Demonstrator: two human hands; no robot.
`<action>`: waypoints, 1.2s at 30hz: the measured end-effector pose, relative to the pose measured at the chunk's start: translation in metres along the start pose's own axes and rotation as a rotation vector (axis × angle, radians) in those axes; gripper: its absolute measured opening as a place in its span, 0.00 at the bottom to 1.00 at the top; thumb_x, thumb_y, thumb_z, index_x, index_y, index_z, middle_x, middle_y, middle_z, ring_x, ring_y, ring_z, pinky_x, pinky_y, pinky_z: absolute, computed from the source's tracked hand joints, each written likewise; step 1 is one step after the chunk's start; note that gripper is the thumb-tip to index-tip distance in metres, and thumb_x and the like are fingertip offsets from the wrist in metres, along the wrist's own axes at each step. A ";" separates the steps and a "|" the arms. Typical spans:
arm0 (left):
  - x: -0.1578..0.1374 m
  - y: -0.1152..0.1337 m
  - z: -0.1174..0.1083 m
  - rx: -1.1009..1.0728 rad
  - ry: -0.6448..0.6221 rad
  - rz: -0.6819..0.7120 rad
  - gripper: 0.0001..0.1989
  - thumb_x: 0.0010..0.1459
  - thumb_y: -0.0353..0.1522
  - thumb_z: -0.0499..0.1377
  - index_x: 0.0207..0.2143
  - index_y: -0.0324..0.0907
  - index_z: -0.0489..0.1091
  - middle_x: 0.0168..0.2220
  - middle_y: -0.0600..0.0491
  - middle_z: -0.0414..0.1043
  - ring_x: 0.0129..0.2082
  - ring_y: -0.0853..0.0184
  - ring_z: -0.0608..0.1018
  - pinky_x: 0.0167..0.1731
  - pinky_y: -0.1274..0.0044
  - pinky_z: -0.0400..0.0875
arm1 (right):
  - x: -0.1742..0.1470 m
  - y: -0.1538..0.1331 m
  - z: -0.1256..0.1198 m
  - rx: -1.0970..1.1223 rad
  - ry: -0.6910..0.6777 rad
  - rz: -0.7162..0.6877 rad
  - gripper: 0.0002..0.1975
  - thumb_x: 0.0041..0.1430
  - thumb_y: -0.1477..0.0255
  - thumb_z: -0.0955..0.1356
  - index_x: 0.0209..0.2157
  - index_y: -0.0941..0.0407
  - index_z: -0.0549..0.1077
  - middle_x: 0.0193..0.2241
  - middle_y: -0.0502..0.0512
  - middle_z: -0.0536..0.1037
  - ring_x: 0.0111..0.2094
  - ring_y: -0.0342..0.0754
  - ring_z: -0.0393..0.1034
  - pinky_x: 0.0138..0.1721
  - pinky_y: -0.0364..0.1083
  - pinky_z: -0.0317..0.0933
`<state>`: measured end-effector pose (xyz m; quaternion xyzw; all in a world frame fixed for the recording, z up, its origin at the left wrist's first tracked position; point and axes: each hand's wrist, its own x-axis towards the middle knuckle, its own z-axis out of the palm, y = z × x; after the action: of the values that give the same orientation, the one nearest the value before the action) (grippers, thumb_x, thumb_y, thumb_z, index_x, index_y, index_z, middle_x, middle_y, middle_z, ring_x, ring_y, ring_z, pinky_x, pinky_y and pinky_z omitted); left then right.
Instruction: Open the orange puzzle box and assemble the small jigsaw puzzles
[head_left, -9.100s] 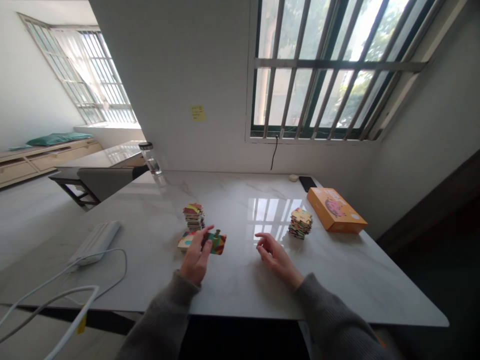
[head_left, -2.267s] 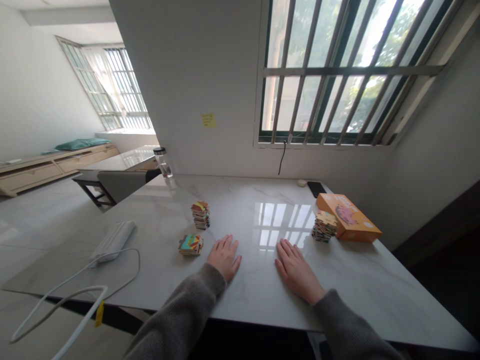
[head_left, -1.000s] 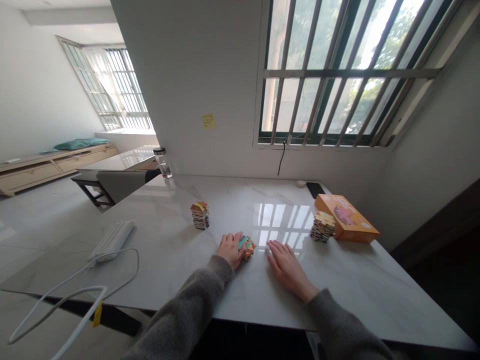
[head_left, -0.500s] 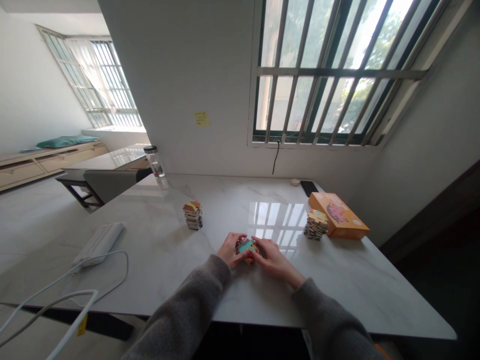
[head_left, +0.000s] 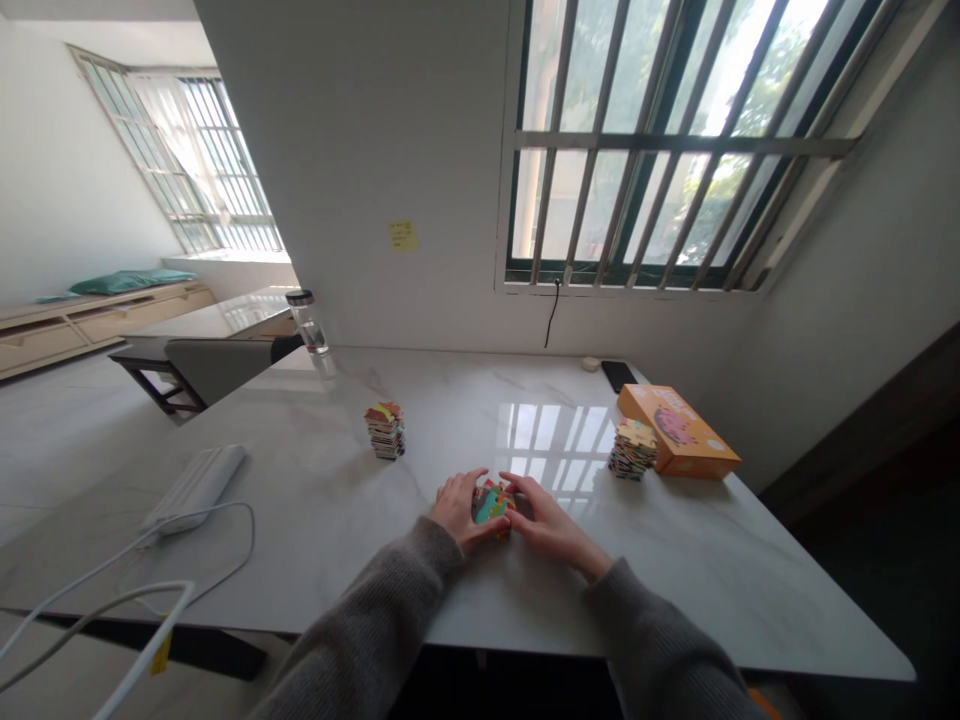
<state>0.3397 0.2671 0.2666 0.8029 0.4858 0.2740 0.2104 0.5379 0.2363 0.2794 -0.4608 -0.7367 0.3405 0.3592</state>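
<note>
Between my hands, near the table's front edge, are colourful jigsaw puzzle pieces in teal, red and yellow, apparently in a small pile. My left hand curves round their left side, thumb along the near edge. From the right, my right hand grips them with thumb and fingers. How deep the pile goes is hidden by my hands. One stack of puzzle pieces stands upright to the left. Another stack of puzzle pieces stands to the right, beside an orange box.
A white power strip with cables lies on the left of the marble-patterned table. A clear bottle stands at the back left corner. At the back right lie a black phone and a small white round object.
My fingers have shifted slightly round the puzzle pieces, and the top of the pile looks turned a little. Both side stacks stand as before.
</note>
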 end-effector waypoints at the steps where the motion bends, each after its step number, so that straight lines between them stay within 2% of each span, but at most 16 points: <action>1: -0.001 -0.001 0.002 -0.064 0.005 0.030 0.42 0.46 0.46 0.68 0.61 0.41 0.59 0.47 0.46 0.67 0.46 0.55 0.74 0.51 0.61 0.69 | -0.001 -0.002 0.000 0.085 -0.015 -0.013 0.27 0.60 0.71 0.66 0.61 0.52 0.61 0.50 0.58 0.69 0.51 0.51 0.69 0.56 0.53 0.64; 4: -0.005 -0.002 0.007 -0.223 0.021 0.120 0.45 0.44 0.40 0.71 0.62 0.46 0.56 0.51 0.48 0.60 0.48 0.58 0.74 0.52 0.63 0.72 | -0.004 -0.008 0.003 0.215 -0.033 -0.056 0.30 0.59 0.75 0.64 0.63 0.51 0.58 0.50 0.57 0.66 0.48 0.47 0.71 0.51 0.49 0.69; 7: -0.007 -0.002 0.012 -0.249 0.048 0.216 0.41 0.48 0.37 0.67 0.62 0.47 0.52 0.55 0.46 0.56 0.53 0.56 0.72 0.55 0.61 0.70 | -0.009 -0.011 0.004 0.122 0.046 -0.144 0.33 0.56 0.80 0.64 0.63 0.50 0.59 0.52 0.58 0.63 0.54 0.50 0.66 0.57 0.51 0.65; 9: -0.009 -0.003 0.014 -0.213 0.060 0.282 0.38 0.52 0.35 0.64 0.62 0.45 0.50 0.56 0.44 0.58 0.55 0.55 0.70 0.56 0.60 0.68 | -0.012 -0.011 0.004 0.026 0.096 -0.203 0.36 0.53 0.83 0.64 0.63 0.50 0.59 0.55 0.59 0.61 0.58 0.52 0.61 0.62 0.53 0.59; 12: -0.010 -0.005 0.017 -0.103 0.041 0.302 0.35 0.53 0.33 0.63 0.61 0.43 0.51 0.54 0.44 0.65 0.53 0.54 0.71 0.54 0.60 0.67 | -0.017 -0.008 0.005 -0.056 0.080 -0.255 0.39 0.51 0.86 0.62 0.64 0.50 0.58 0.56 0.59 0.60 0.60 0.53 0.58 0.65 0.55 0.55; 18: -0.009 -0.002 0.014 0.035 -0.026 0.263 0.35 0.53 0.32 0.57 0.62 0.40 0.52 0.55 0.43 0.67 0.53 0.53 0.70 0.54 0.60 0.61 | -0.021 -0.005 0.010 -0.081 0.015 -0.252 0.39 0.58 0.84 0.60 0.69 0.50 0.48 0.60 0.59 0.57 0.63 0.52 0.55 0.66 0.54 0.53; 21: -0.009 0.004 0.007 0.016 -0.079 0.188 0.27 0.58 0.33 0.53 0.60 0.41 0.57 0.52 0.45 0.70 0.51 0.55 0.71 0.53 0.61 0.60 | -0.021 -0.008 0.010 -0.059 0.046 -0.200 0.32 0.63 0.80 0.59 0.67 0.51 0.52 0.59 0.59 0.58 0.61 0.50 0.58 0.64 0.52 0.56; 23: -0.008 0.009 0.003 0.031 -0.111 0.128 0.21 0.61 0.36 0.52 0.56 0.41 0.63 0.47 0.47 0.72 0.49 0.55 0.71 0.51 0.61 0.60 | -0.021 -0.011 0.010 -0.083 0.067 -0.143 0.26 0.66 0.77 0.58 0.64 0.52 0.58 0.56 0.60 0.62 0.57 0.51 0.62 0.61 0.52 0.59; 27: -0.007 0.018 0.001 0.148 -0.114 0.072 0.14 0.64 0.38 0.50 0.45 0.42 0.69 0.44 0.46 0.72 0.48 0.54 0.69 0.49 0.60 0.60 | -0.018 -0.013 0.010 -0.298 0.109 -0.053 0.17 0.68 0.73 0.59 0.54 0.53 0.70 0.44 0.58 0.72 0.48 0.54 0.64 0.54 0.58 0.59; 30: -0.007 0.019 0.003 0.173 -0.075 0.074 0.13 0.64 0.38 0.50 0.42 0.43 0.71 0.44 0.46 0.71 0.48 0.54 0.69 0.48 0.60 0.61 | -0.016 -0.011 0.011 -0.419 0.137 -0.029 0.13 0.68 0.72 0.59 0.45 0.53 0.75 0.39 0.56 0.73 0.45 0.54 0.63 0.51 0.57 0.58; 32: -0.007 0.017 0.005 0.125 -0.043 0.097 0.14 0.65 0.39 0.50 0.46 0.42 0.69 0.44 0.46 0.71 0.47 0.55 0.69 0.48 0.61 0.61 | -0.015 -0.010 0.012 -0.457 0.129 -0.021 0.13 0.68 0.72 0.60 0.41 0.54 0.76 0.38 0.56 0.73 0.44 0.53 0.63 0.49 0.56 0.58; 36: -0.008 0.009 0.008 -0.014 -0.026 0.210 0.18 0.67 0.42 0.47 0.50 0.42 0.68 0.41 0.48 0.73 0.45 0.57 0.70 0.46 0.64 0.63 | -0.014 -0.010 0.011 -0.448 0.115 -0.021 0.12 0.68 0.71 0.60 0.43 0.53 0.75 0.38 0.56 0.73 0.44 0.53 0.65 0.48 0.56 0.60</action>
<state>0.3479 0.2552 0.2645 0.8513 0.3944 0.2875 0.1924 0.5290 0.2178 0.2785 -0.5402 -0.7769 0.1377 0.2928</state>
